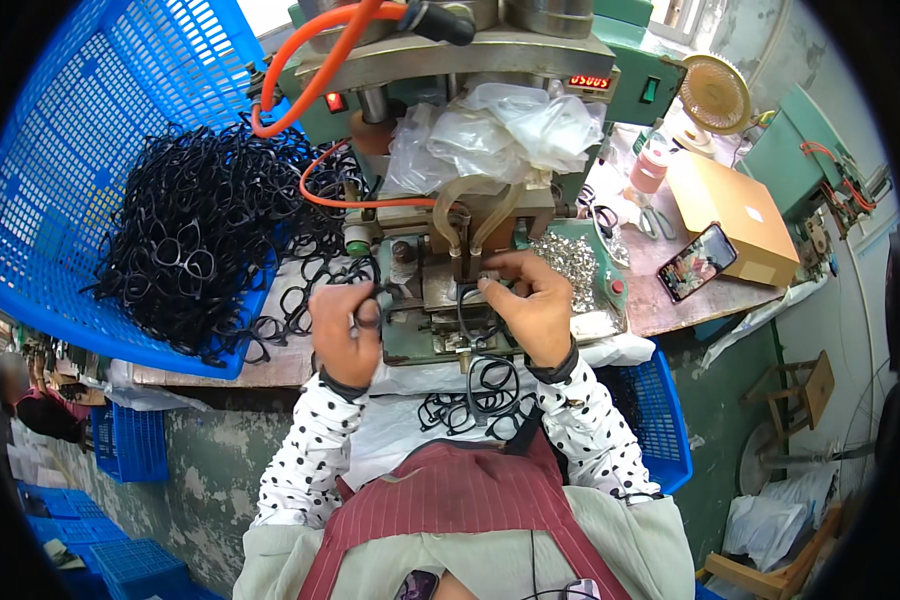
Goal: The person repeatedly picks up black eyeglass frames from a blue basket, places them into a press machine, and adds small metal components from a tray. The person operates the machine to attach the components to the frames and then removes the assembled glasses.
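My right hand pinches a black eyeglass frame at the work spot of a bench press, right below two clear tubes. My left hand is closed, level with the other and just left of the press base. What its fingers hold, if anything, is hidden. Small shiny metal parts lie heaped on the base beside my right hand. More black eyeglass frames rest on white cloth over my lap, under the table edge.
A large blue basket at left overflows with black frames, some spilling onto the table. Plastic bags sit on the press, near orange hoses. At right are a phone, a cardboard box, scissors and another blue basket.
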`<move>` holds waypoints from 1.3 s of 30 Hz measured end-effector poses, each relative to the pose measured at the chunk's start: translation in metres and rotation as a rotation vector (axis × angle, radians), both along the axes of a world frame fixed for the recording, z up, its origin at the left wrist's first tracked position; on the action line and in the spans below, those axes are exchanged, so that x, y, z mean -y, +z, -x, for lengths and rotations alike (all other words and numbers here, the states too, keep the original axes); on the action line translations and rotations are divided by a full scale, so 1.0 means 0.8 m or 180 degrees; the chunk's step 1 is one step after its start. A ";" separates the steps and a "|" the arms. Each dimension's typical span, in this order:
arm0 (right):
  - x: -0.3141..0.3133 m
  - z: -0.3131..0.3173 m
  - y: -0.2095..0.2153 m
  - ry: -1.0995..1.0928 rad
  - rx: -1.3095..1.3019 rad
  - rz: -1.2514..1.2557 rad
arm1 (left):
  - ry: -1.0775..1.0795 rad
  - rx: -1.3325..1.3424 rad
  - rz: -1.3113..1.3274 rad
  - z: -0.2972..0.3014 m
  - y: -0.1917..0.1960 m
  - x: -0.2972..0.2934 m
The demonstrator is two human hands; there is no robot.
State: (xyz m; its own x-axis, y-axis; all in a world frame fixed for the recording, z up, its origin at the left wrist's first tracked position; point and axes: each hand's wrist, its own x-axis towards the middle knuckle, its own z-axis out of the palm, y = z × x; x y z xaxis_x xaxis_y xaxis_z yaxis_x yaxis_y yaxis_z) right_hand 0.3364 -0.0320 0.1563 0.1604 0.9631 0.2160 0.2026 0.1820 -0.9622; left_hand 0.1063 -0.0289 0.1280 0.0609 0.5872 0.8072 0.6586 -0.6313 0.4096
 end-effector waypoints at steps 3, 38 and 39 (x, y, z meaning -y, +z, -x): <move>-0.005 0.009 0.001 0.0109 -0.0389 -0.0017 | -0.0398 -0.0490 -0.0365 -0.011 0.013 0.011; -0.027 -0.130 -0.142 -0.1552 0.1095 -0.0220 | -0.1333 -0.1042 -0.0373 -0.044 0.007 0.044; -0.023 -0.130 -0.137 -0.1589 0.1012 -0.0235 | -0.0979 -0.0909 -0.0148 -0.022 -0.014 0.048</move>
